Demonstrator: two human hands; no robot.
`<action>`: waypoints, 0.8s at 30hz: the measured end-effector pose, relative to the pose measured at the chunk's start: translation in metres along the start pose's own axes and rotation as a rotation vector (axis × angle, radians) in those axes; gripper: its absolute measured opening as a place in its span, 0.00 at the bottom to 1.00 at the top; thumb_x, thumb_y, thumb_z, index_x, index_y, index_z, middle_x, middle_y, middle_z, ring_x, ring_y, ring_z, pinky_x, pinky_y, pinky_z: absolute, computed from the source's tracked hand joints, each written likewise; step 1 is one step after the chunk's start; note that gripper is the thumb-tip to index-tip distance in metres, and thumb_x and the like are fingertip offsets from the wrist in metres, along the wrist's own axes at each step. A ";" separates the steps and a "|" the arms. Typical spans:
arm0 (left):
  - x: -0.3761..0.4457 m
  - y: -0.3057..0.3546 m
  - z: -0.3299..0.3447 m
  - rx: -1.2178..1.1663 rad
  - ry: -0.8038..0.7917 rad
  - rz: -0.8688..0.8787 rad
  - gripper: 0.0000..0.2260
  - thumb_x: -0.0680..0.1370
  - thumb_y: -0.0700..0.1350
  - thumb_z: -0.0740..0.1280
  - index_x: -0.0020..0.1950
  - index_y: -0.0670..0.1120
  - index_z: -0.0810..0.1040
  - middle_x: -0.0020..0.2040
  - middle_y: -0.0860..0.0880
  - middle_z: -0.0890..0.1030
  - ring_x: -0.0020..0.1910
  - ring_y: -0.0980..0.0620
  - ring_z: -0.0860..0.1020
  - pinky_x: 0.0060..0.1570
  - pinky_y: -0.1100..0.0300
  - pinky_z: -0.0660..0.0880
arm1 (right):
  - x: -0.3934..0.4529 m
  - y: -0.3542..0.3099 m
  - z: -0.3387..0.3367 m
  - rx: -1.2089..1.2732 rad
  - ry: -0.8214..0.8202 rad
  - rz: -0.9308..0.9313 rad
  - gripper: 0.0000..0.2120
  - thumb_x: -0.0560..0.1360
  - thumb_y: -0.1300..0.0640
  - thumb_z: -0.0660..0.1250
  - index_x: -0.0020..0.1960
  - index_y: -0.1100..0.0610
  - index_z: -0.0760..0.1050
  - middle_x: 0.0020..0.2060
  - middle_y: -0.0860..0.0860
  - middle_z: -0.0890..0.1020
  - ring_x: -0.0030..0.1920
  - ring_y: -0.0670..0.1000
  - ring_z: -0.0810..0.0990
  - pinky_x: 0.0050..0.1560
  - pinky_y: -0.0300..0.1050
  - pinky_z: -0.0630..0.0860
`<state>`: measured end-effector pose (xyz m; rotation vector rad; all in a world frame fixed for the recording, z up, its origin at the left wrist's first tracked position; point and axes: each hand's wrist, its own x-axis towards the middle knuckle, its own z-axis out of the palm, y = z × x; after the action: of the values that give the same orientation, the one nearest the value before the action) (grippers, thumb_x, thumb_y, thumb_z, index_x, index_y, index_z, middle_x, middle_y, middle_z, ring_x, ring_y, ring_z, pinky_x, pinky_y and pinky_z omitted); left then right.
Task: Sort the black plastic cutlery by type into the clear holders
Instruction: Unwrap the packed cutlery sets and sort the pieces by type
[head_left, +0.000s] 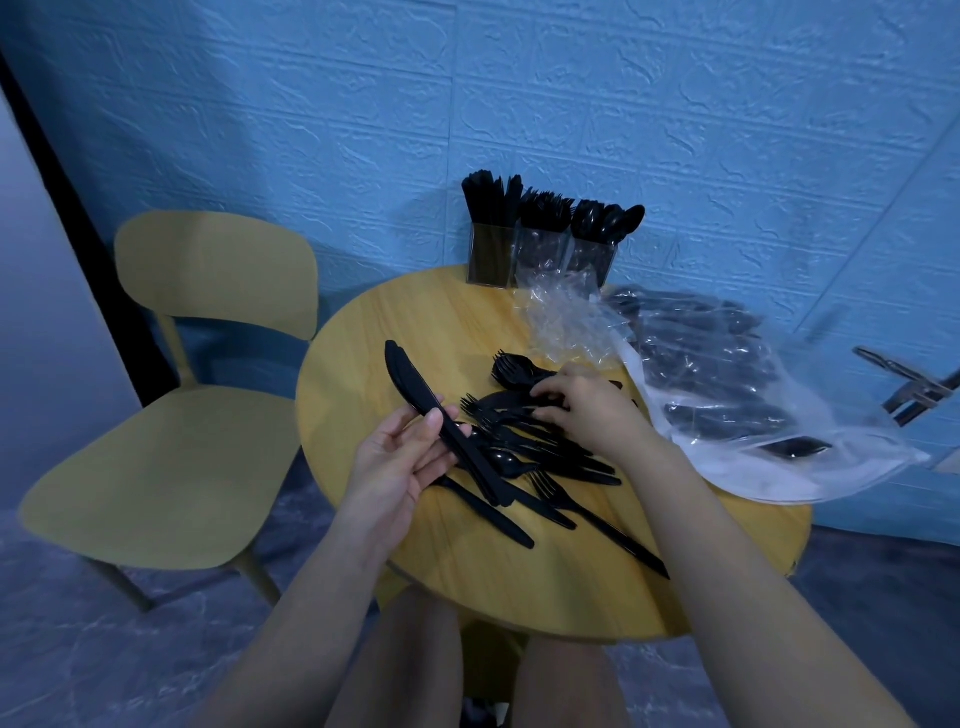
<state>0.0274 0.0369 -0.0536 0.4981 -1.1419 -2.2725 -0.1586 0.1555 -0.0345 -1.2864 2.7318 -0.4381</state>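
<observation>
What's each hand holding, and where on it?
Left hand grips a stack of knives around mid-handle, blades pointing away. Right hand reaches into the loose cutlery pile; grasp unclear.

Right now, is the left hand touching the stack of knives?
Touching. The head view shows the left hand gripping the stack of knives, with thumb and fingers wrapped around the handles.

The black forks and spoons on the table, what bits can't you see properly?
Head view:
- Loose pile: the right hand covers part of it, so no count.
- Big plastic bag: crinkly film blurs the cutlery inside.
- Clear holders: too far and dark to count pieces.
- Knives in the left hand: stacked, number unclear.
</observation>
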 end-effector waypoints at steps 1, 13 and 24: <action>0.000 0.000 0.000 0.002 -0.001 0.000 0.09 0.75 0.39 0.64 0.54 0.43 0.76 0.43 0.49 0.85 0.43 0.51 0.84 0.39 0.62 0.80 | 0.002 -0.002 -0.001 -0.007 -0.014 -0.005 0.14 0.76 0.51 0.67 0.62 0.51 0.76 0.55 0.50 0.73 0.55 0.51 0.73 0.54 0.45 0.73; 0.001 -0.001 -0.002 0.004 -0.005 0.000 0.09 0.75 0.39 0.64 0.54 0.43 0.77 0.43 0.49 0.85 0.43 0.52 0.84 0.42 0.60 0.81 | 0.024 -0.017 -0.004 -0.116 -0.043 -0.107 0.10 0.74 0.53 0.70 0.55 0.54 0.77 0.53 0.51 0.72 0.55 0.51 0.71 0.50 0.44 0.71; 0.001 -0.003 -0.002 0.043 -0.010 0.012 0.09 0.76 0.37 0.64 0.56 0.43 0.77 0.44 0.49 0.85 0.44 0.51 0.84 0.42 0.60 0.80 | 0.009 -0.034 -0.032 0.430 0.374 0.007 0.04 0.77 0.54 0.66 0.45 0.52 0.71 0.42 0.48 0.82 0.38 0.45 0.76 0.31 0.28 0.67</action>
<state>0.0267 0.0368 -0.0571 0.4962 -1.1979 -2.2467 -0.1457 0.1357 0.0063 -1.1711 2.6860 -1.2993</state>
